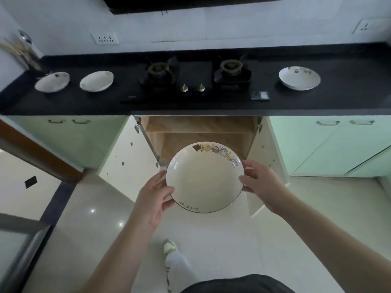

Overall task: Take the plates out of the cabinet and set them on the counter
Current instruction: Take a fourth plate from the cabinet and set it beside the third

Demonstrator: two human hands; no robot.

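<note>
I hold a white deep plate (204, 178) with a dark rim and small coloured drawings along its far edge. It hangs level in front of the open cabinet (201, 132) under the stove. My left hand (154, 193) grips its left rim and my right hand (260, 182) grips its right rim. Three more white plates stand on the black counter (349, 96): one at the far left (52, 81), one beside it (97, 81), and one right of the stove (299, 78). The cabinet's wooden shelves show nothing on them; the held plate hides the lower part.
A two-burner gas stove (194, 79) with two brass knobs sits mid-counter. Both cabinet doors (127, 153) stand swung outwards, one at each side of the opening. A utensil holder (25, 53) stands in the far left corner. My foot (171, 256) is on the pale tiled floor.
</note>
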